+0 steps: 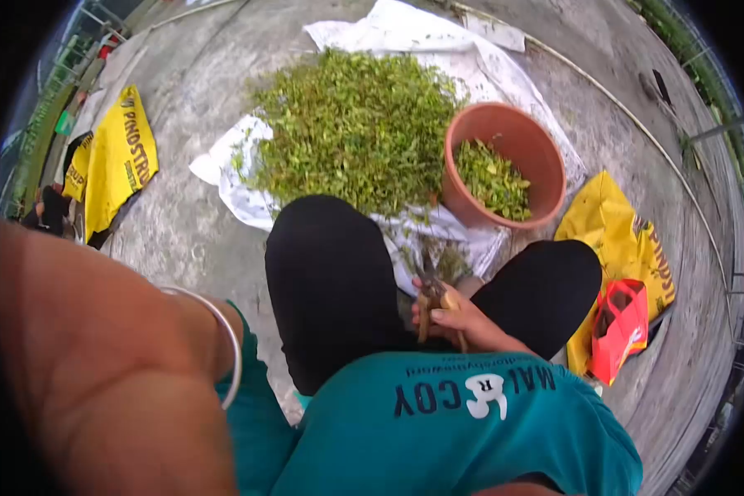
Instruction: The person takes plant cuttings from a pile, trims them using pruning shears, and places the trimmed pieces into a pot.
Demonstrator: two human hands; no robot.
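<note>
My right hand (465,319) is closed around a pair of pruning shears (431,296) between my knees, blades pointing away from me. My left hand (107,364) is raised very close to the camera, large and blurred at the left, past a pale bangle (233,339). Its fingers are out of sight. Beyond my knees a wide heap of cut green leafy stems (355,124) lies on a white sheet (546,91). At its right side a reddish-brown plastic pot (546,178) leans toward me, partly filled with green leafy cuttings (492,178).
A yellow printed bag (124,161) lies on the concrete floor (182,91) at left. Another yellow bag (599,215) is at right, with a red bag (620,326) on it. A long thin pipe (628,112) runs along the far right. My bent knees flank the shears.
</note>
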